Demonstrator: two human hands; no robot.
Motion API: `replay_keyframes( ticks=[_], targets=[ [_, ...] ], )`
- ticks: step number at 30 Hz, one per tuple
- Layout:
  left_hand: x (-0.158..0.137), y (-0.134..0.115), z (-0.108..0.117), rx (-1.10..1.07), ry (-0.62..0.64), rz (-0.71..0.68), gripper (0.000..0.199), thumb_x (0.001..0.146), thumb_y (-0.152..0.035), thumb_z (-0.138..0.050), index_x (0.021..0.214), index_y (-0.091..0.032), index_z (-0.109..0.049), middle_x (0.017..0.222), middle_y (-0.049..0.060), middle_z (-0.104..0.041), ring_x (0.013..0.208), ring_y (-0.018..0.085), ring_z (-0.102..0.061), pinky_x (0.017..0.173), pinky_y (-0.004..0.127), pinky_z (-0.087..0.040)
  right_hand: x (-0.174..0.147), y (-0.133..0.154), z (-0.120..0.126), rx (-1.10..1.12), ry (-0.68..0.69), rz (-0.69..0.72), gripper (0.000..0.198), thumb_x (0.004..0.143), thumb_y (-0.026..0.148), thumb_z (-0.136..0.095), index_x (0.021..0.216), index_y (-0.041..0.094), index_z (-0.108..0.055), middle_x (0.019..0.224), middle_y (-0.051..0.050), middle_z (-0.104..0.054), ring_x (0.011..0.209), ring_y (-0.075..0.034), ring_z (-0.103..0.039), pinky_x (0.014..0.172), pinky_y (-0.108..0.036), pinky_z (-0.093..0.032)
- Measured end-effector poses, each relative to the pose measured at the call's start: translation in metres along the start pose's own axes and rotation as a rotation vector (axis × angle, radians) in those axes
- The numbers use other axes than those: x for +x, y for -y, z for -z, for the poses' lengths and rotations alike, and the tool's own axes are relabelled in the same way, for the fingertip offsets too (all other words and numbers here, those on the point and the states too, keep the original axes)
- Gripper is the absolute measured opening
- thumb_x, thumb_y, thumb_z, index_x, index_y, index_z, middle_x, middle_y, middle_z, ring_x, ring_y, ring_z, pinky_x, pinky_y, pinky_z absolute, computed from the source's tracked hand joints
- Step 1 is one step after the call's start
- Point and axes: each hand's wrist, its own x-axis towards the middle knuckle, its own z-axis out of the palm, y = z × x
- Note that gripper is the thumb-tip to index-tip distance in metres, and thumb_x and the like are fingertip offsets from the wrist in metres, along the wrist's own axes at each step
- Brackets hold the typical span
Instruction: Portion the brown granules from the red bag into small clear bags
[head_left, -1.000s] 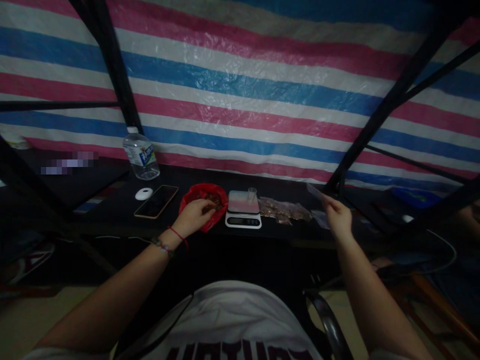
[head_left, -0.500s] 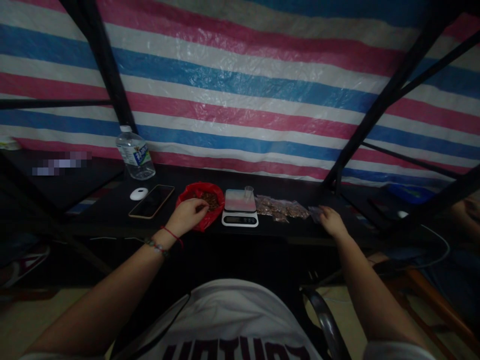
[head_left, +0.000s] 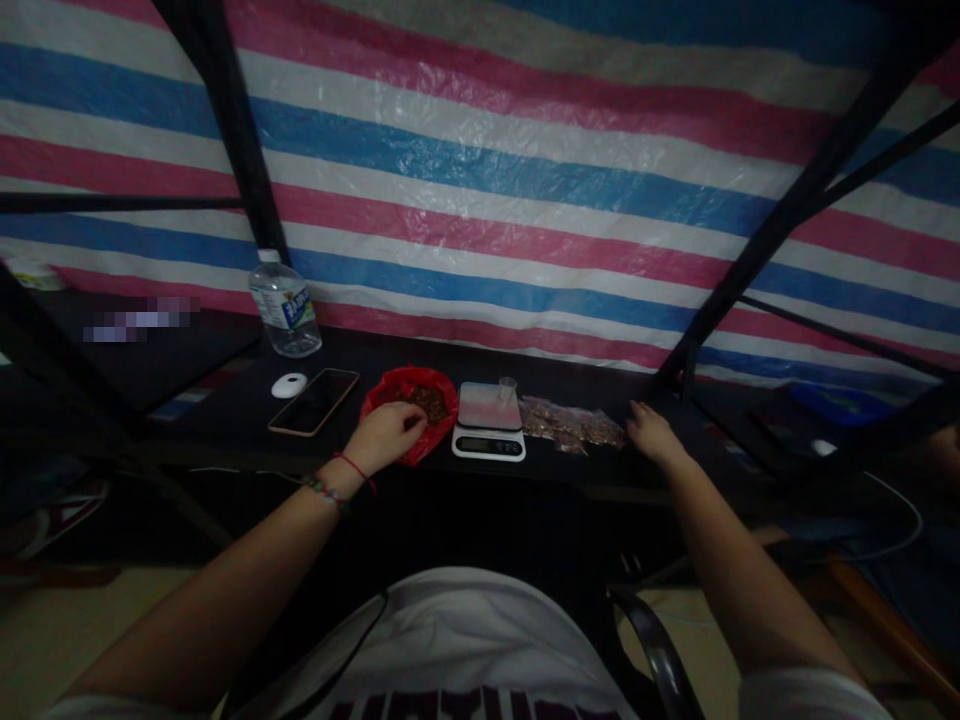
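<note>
My left hand (head_left: 386,436) reaches over the near left rim of a red plastic bag (head_left: 377,385). Its fingers are curled together above small brown pieces (head_left: 431,401) in the bag; what they hold, if anything, is hidden. Right of the bag stands a white digital scale (head_left: 489,447), with a small clear cup (head_left: 508,388) on the back right of its platform. Several clear plastic packets (head_left: 574,424) with brownish contents lie in a row beside the scale. At the row's right end my right hand (head_left: 654,434) rests with fingers extended, nothing visible in it.
A phone (head_left: 313,402), a white rounded object (head_left: 289,385) and a large clear bottle (head_left: 286,310) stand or lie left of the bag. Black frame posts (head_left: 750,270) rise at both sides before a striped plastic sheet (head_left: 487,180). A blue tray (head_left: 844,403) sits far right.
The clear plastic packet that my right hand held no longer shows in its fingers. My left hand stays over the red bag. The whole view has shifted slightly.
</note>
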Motion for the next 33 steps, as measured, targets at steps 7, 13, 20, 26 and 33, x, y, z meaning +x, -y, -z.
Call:
replay_keyframes(
  ticks=[7, 13, 20, 26, 33],
  targets=[
    [0.0, 0.006, -0.002, 0.025, -0.016, -0.009, 0.032, 0.086, -0.035, -0.042, 0.091, -0.018, -0.069, 0.095, 0.007, -0.07, 0.09, 0.021, -0.062, 0.081, 0.03, -0.046, -0.01, 0.081, 0.016, 0.096, 0.202, 0.078, 0.052, 0.082, 0.048, -0.049, 0.118, 0.011, -0.061, 0.112, -0.017, -0.065, 0.102, -0.028, -0.062, 0.087, -0.034, -0.045],
    [0.0, 0.002, 0.001, -0.025, -0.05, -0.008, 0.033, 0.085, -0.036, -0.043, 0.091, -0.018, -0.07, 0.095, 0.008, -0.07, 0.09, 0.022, -0.063, 0.083, 0.032, -0.046, -0.009, 0.079, 0.039, 0.28, 0.02, -0.044, 0.035, 0.079, 0.027, -0.047, 0.102, 0.014, -0.07, 0.099, -0.015, -0.07, 0.091, -0.025, -0.065, 0.079, -0.031, -0.046],
    [-0.004, -0.015, 0.006, -0.319, -0.121, 0.021, 0.03, 0.084, -0.04, -0.05, 0.093, -0.017, -0.068, 0.094, 0.007, -0.069, 0.086, 0.019, -0.063, 0.082, 0.031, -0.048, -0.026, 0.166, 0.086, 1.177, -0.107, 0.11, 0.032, 0.073, 0.037, -0.058, 0.095, 0.015, -0.07, 0.091, -0.007, -0.071, 0.077, -0.019, -0.064, 0.072, -0.03, -0.048],
    [-0.012, -0.037, 0.016, -0.842, 0.125, -0.013, 0.037, 0.082, -0.044, -0.055, 0.102, -0.014, -0.061, 0.084, 0.006, -0.068, 0.068, 0.014, -0.062, 0.065, 0.027, -0.05, -0.058, 0.266, 0.106, 1.367, 0.398, 0.468, 0.026, 0.068, 0.034, -0.07, 0.087, 0.016, -0.07, 0.079, -0.002, -0.069, 0.068, -0.013, -0.06, 0.066, -0.025, -0.046],
    [-0.017, -0.048, 0.023, -1.058, 0.434, -0.005, 0.038, 0.077, -0.05, -0.061, 0.071, -0.013, -0.058, 0.06, 0.001, -0.059, 0.05, 0.009, -0.054, 0.051, 0.021, -0.043, -0.071, 0.292, 0.094, 1.253, 0.427, 0.554, 0.025, 0.071, 0.033, -0.066, 0.09, 0.016, -0.068, 0.082, -0.003, -0.067, 0.071, -0.014, -0.058, 0.065, -0.025, -0.044]
  ],
)
